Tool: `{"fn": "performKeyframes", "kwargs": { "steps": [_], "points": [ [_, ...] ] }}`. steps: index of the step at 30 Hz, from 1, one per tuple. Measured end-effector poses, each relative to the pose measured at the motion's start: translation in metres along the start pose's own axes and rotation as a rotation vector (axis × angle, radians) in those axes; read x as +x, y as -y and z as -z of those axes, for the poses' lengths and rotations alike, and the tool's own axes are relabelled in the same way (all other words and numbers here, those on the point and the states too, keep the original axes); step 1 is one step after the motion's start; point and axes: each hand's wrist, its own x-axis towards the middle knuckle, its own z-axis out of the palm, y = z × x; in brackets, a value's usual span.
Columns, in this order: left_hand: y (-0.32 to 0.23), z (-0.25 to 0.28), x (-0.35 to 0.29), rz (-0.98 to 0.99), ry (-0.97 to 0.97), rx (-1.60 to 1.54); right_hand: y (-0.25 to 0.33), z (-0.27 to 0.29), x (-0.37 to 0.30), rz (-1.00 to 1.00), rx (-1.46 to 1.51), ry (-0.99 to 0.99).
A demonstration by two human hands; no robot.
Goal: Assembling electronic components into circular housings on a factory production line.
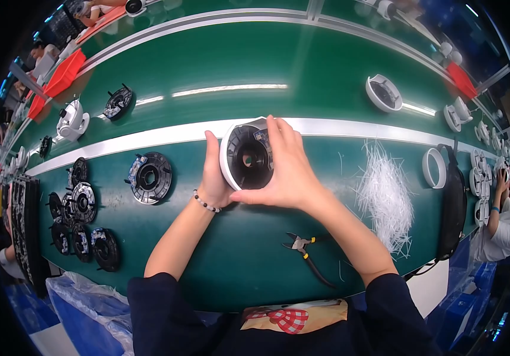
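Between my two hands is a round white camera housing (225, 159), tilted so that its black inside with a round central hole shows. My left hand (211, 176) presses its palm against the white rim, the thumb pointing up beside it. Around the right side wraps my right hand (287, 163), fingers over the top and thumb along the bottom edge; part of the housing is hidden behind it. A black ring-shaped part with a small circuit board (150, 178) lies to the left. Nearer me rest side cutters (309, 255) with black and yellow handles.
Several black ring parts (84, 203) cluster at the left. A pile of white plastic strips (385, 199) lies to the right, beside a white ring (434, 168) and a black bag (454, 202). Beyond a pale edge strip, a green belt carries a white housing (384, 93) and a white camera (73, 121).
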Motion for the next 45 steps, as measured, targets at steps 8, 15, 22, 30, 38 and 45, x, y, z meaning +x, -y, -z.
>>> {"fn": "performKeyframes", "kwargs": {
  "steps": [8, 15, 22, 30, 38, 45],
  "points": [
    [-0.007, 0.016, -0.002, 0.123, 0.045, -0.112, 0.004, -0.007, 0.0, 0.039, 0.037, 0.058],
    [0.004, 0.027, -0.001, 0.08, 0.061, -0.135, -0.002, -0.042, -0.019, 0.049, 0.114, -0.343],
    [-0.006, 0.004, 0.016, -0.125, -0.052, -0.097, -0.014, -0.022, -0.002, 0.074, 0.129, -0.306],
    [-0.068, 0.06, 0.094, -0.017, -0.162, 0.064, -0.128, 0.154, -0.06, -0.41, -0.408, -0.527],
    [-0.095, 0.065, 0.135, -0.482, -0.597, 1.447, -0.243, 0.209, -0.149, -0.684, -0.83, -0.212],
    [-0.198, 0.168, 0.071, -0.238, -1.387, 1.817, -0.113, 0.174, -0.09, 0.144, -0.371, -0.284]
  ]
}}
